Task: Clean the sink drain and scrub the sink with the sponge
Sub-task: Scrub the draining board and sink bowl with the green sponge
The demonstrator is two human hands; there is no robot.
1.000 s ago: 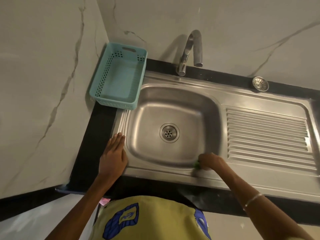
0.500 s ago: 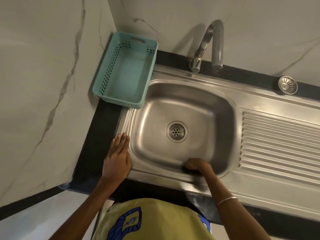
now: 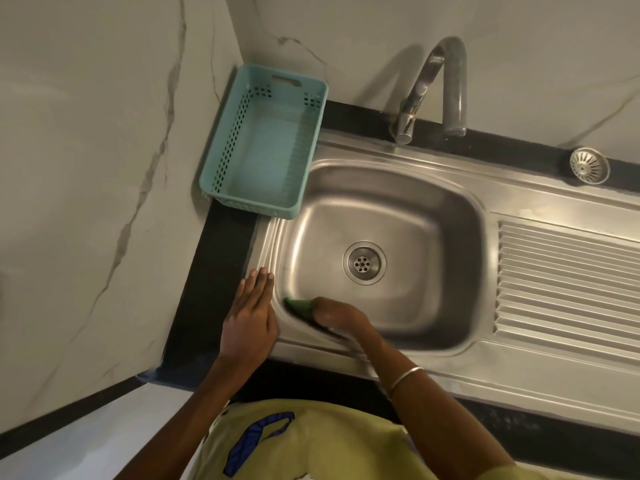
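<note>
The steel sink (image 3: pixel 408 188) has a round drain (image 3: pixel 364 262) in the middle of its basin. My right hand (image 3: pixel 337 315) grips a green sponge (image 3: pixel 298 305) and holds it against the basin's near left corner; most of the sponge is hidden under my fingers. Flat on the sink's left rim rests my left hand (image 3: pixel 252 313), fingers straight and together, holding nothing.
An empty teal plastic basket (image 3: pixel 266 143) stands on the black counter at the back left corner. A curved tap (image 3: pixel 429 88) rises behind the basin. The ribbed drainboard (image 3: pixel 568 289) lies to the right, and a loose metal strainer (image 3: pixel 589 166) sits behind it by the wall.
My right hand slid the sponge leftward along the basin's near wall, from the near right corner to the near left corner. My left hand stayed on the rim.
</note>
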